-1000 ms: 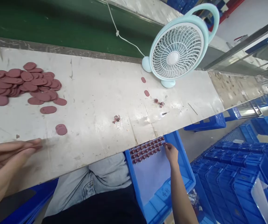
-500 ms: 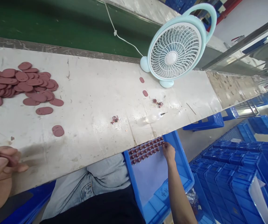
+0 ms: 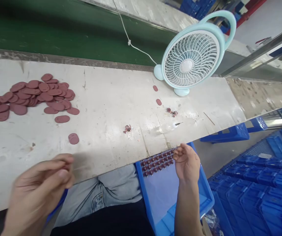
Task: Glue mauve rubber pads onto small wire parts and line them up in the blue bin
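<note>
My left hand (image 3: 44,188) is over the front edge of the table at the left, thumb and fingers drawn together. Whatever they may hold is hidden. A single maroon oval piece (image 3: 73,138) lies just beyond it, and a pile of similar flat pieces (image 3: 30,93) spreads behind. My right hand (image 3: 187,162) is raised at the right end of a blue tray (image 3: 143,196), palm showing, fingers loosely bent with nothing seen in them. Rows of small maroon parts with metallic bits (image 3: 157,163) stand on a pale sheet (image 3: 159,193) in this tray.
On the white table (image 3: 106,98) stand a light-blue fan (image 3: 190,59) and, nearer, a clear needle-tipped bottle (image 3: 168,127) lying down. Small clusters of parts (image 3: 127,128) and a thin stick (image 3: 209,118) lie about. Blue crates (image 3: 251,190) are stacked at the right.
My left hand has moved right, and the maroon piece seen in it before no longer shows. My right hand has lifted off the row's end and turned its palm up. The view has shifted slightly.
</note>
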### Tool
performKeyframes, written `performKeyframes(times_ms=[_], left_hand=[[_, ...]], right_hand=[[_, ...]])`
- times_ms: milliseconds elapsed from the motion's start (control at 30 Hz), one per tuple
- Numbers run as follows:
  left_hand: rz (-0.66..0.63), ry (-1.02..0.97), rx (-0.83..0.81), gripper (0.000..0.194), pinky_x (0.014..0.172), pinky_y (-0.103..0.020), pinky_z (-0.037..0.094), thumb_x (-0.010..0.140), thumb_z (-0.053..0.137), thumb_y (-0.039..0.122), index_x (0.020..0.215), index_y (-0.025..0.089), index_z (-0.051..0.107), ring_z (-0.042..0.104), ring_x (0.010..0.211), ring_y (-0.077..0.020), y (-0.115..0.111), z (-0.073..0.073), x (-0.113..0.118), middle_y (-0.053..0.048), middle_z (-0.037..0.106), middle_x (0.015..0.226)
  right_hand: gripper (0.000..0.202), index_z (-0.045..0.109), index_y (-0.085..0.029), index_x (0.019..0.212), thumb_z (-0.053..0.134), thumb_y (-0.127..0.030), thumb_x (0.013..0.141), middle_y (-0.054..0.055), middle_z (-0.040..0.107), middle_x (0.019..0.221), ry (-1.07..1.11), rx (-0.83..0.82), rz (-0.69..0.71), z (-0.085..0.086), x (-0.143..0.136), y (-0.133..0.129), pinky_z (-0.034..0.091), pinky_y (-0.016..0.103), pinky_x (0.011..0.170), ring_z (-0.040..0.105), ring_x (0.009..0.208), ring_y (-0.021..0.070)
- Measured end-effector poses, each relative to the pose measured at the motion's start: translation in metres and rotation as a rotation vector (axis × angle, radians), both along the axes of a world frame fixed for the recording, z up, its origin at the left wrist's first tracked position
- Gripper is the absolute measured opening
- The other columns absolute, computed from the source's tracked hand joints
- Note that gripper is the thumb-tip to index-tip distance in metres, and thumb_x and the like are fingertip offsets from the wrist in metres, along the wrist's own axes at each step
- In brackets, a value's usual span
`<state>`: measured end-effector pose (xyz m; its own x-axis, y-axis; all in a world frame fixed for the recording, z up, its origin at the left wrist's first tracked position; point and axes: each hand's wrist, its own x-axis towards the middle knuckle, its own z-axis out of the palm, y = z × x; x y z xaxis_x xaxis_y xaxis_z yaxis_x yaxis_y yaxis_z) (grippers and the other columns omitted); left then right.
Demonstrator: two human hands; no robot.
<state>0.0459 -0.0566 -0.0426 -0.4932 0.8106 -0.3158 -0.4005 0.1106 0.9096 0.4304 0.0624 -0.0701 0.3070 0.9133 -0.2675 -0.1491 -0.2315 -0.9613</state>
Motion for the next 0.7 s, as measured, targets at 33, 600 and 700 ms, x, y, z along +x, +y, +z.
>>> performKeyframes(times_ms=[33, 600, 700], left_hand=[[-0.051, -0.045, 0.026, 0.023, 0.044, -0.023, 0.052, 0.067, 0.087, 0.015, 0.086, 0.026, 0.081, 0.058, 0.062, -0.0135, 0.002, 0.003, 0.006, -0.003, 0.078, 0.098], [-0.402, -0.585, 0.184, 0.033, 0.048, -0.014, 0.058, 0.086, 0.075, 0.018, 0.118, 0.023, 0.076, 0.071, 0.081, -0.0159, 0.003, 0.008, 0.045, -0.011, 0.076, 0.119], [-0.428, -0.627, 0.193, 0.027, 0.056, -0.017, 0.061, 0.088, 0.073, 0.020, 0.115, 0.021, 0.077, 0.075, 0.097, -0.0230, 0.005, 0.005, 0.053, -0.012, 0.078, 0.118]], right_hand=[[0.032, 0.070, -0.021, 0.094, 0.075, -0.050, 0.081, -0.003, 0.060, 0.074, 0.106, -0.012, 0.069, 0.008, -0.017, 0.000, 0.047, 0.016, 0.045, 0.061, 0.064, 0.0102], [0.033, 0.057, -0.018, 0.109, 0.053, -0.048, 0.095, -0.006, 0.047, 0.068, 1.576, -0.148, 0.321, 0.029, -0.096, 0.048, 0.049, 0.018, 0.037, 0.046, 0.045, 0.0082], [0.035, 0.064, -0.020, 0.105, 0.057, -0.051, 0.093, -0.006, 0.052, 0.060, 0.998, 0.008, 0.373, 0.057, -0.120, 0.009, 0.043, 0.018, 0.031, 0.044, 0.037, 0.0076]])
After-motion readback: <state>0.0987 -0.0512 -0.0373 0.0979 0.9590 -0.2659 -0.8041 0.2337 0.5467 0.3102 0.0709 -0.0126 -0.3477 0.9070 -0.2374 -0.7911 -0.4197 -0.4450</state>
